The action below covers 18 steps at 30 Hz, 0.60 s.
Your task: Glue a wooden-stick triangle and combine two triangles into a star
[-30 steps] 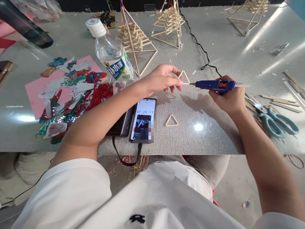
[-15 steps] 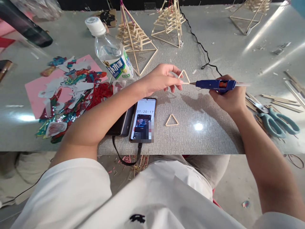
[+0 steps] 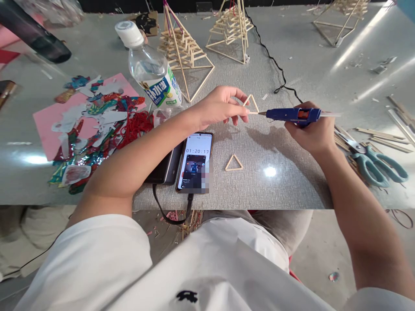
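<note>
My left hand pinches a small triangle of thin wooden sticks and holds it above the grey table. My right hand grips a blue glue gun held level, its nozzle touching the triangle's lower right corner. A second stick triangle lies flat on the table below them, near a phone with a lit screen.
A water bottle stands behind my left forearm. Two stick pyramids and a black cord lie further back. Coloured scraps on pink paper sit at the left; teal scissors and loose sticks at the right.
</note>
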{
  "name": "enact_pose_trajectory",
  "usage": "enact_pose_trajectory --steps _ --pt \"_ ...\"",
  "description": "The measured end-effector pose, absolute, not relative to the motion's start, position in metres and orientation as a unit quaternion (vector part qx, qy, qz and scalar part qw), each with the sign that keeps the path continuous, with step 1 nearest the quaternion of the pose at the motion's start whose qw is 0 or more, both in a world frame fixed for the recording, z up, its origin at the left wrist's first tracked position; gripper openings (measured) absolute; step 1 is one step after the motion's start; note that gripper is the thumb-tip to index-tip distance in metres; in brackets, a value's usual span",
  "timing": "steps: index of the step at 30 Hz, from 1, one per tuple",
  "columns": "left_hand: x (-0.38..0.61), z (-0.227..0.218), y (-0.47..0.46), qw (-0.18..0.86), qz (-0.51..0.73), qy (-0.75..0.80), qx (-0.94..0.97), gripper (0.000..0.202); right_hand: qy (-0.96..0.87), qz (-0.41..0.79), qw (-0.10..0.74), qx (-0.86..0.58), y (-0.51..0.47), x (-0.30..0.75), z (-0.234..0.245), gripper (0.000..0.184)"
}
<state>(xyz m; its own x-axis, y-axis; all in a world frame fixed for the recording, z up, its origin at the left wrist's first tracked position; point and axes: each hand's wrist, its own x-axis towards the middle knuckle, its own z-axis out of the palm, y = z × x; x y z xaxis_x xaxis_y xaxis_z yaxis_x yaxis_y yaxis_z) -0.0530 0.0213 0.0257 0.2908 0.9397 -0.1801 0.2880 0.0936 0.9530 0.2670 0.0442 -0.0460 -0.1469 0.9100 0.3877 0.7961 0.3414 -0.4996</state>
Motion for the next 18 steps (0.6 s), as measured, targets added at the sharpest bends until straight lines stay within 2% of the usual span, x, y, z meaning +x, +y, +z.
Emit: enact_pose_trajectory --steps 8,18 --pt "-0.0509 0.0276 0.0202 0.526 0.306 0.518 0.601 0.019 -0.752 0.095 0.324 -0.566 0.0434 0.267 -0.0451 0.023" --pt "-0.053 0.0243 0.022 0.524 0.305 0.513 0.607 0.023 -0.754 0.087 0.322 -0.566 0.044 0.2675 -0.0455 0.024"
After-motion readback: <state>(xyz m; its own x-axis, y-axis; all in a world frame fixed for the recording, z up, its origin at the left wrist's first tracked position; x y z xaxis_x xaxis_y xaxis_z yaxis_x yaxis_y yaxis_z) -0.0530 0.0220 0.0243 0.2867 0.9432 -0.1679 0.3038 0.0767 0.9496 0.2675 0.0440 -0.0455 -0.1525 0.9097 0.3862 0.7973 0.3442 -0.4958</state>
